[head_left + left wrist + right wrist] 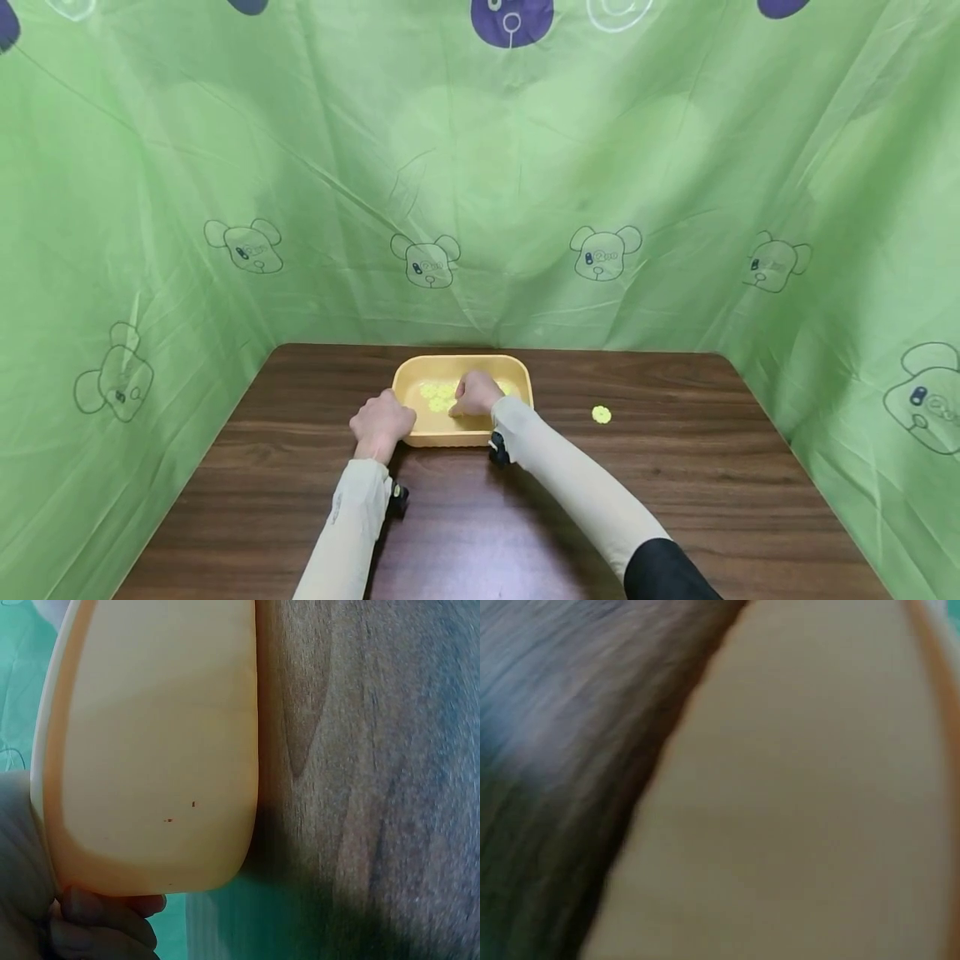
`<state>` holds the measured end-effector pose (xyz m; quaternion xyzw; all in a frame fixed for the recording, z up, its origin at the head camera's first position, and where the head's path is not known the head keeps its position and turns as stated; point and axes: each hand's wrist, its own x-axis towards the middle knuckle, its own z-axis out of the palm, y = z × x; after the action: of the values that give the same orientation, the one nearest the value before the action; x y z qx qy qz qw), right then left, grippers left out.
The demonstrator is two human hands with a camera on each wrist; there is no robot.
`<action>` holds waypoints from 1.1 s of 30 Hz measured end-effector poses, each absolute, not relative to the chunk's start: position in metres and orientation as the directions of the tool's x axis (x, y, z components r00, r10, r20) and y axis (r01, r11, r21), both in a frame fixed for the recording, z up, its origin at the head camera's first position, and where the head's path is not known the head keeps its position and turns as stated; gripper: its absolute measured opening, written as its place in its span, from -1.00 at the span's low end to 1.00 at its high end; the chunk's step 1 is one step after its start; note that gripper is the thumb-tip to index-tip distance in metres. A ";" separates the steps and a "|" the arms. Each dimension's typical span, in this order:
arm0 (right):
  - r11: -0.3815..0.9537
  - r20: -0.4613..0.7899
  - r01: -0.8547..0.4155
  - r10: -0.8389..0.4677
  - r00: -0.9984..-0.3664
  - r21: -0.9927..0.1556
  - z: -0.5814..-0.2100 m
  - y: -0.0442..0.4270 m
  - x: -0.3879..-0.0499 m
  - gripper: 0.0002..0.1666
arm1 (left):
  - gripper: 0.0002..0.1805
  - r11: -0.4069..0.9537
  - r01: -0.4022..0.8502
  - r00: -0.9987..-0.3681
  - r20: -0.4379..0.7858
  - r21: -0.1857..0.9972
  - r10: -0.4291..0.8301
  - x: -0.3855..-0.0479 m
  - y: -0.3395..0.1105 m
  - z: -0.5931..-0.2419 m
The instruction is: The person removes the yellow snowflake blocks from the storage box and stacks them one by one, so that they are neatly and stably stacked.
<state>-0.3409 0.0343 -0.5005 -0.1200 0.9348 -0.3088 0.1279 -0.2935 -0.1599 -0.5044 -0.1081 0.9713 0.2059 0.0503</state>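
Note:
A pale orange-yellow plastic tub (462, 440) stands on the table, with several small yellow flower-shaped pieces (437, 392) on its floor. My left hand (381, 421) grips the tub's left end; in the left wrist view, curled fingers (105, 919) hold that end from outside. Inside the tub, my right hand (477, 393) reaches down among the pieces with bent fingers. Whether it pinches a piece is hidden. In the right wrist view only the blurred tub wall (795, 787) and wood show, not the hand.
One more yellow flower-shaped piece (602, 414) lies on the dark wooden table (675, 467), to the right of the tub. Green curtain (517, 183) with bear-head drawings hangs behind the table and along both sides.

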 end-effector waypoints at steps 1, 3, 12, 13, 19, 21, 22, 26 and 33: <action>0.791 -0.168 -0.147 -0.302 -0.938 -0.594 -0.502 0.035 -0.341 -0.76 | -0.55 0.891 -0.231 -0.972 -0.141 0.390 -0.190 -0.294 -0.159 -0.504; 0.807 -0.161 -0.159 -0.298 -0.941 -0.569 -0.504 0.036 -0.342 -0.75 | -0.55 0.890 -0.229 -0.972 -0.136 0.394 -0.190 -0.295 -0.158 -0.503; 0.827 -0.192 -0.116 -0.261 -0.946 -0.550 -0.509 0.035 -0.341 -0.75 | -0.56 0.888 -0.222 -0.974 -0.130 0.402 -0.184 -0.293 -0.160 -0.506; 0.825 -0.192 -0.118 -0.264 -0.945 -0.553 -0.509 0.035 -0.340 -0.74 | -0.56 0.888 -0.224 -0.974 -0.132 0.402 -0.186 -0.293 -0.160 -0.506; 0.809 -0.163 -0.143 -0.282 -0.946 -0.570 -0.502 0.038 -0.334 -0.70 | -0.60 0.885 -0.224 -0.974 -0.128 0.408 -0.187 -0.294 -0.160 -0.505; 0.808 -0.157 -0.150 -0.286 -0.945 -0.570 -0.501 0.040 -0.334 -0.69 | -0.62 0.880 -0.224 -0.974 -0.129 0.420 -0.187 -0.295 -0.161 -0.505; 0.806 -0.154 -0.155 -0.291 -0.944 -0.571 -0.501 0.041 -0.334 -0.70 | -0.63 0.876 -0.226 -0.974 -0.130 0.425 -0.188 -0.295 -0.161 -0.505; 0.794 -0.139 -0.178 -0.313 -0.940 -0.582 -0.500 0.049 -0.334 -0.75 | -0.63 0.869 -0.231 -0.973 -0.133 0.437 -0.191 -0.296 -0.162 -0.505; 0.733 -0.094 -0.215 -0.355 -0.930 -0.645 -0.490 0.072 -0.338 -0.84 | -0.63 0.872 -0.236 -0.971 -0.142 0.429 -0.192 -0.295 -0.161 -0.506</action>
<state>-0.3379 0.0717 -0.4898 -0.1540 0.9249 -0.3313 0.1057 -0.2953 -0.1613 -0.5059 -0.1107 0.9663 0.2275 0.0474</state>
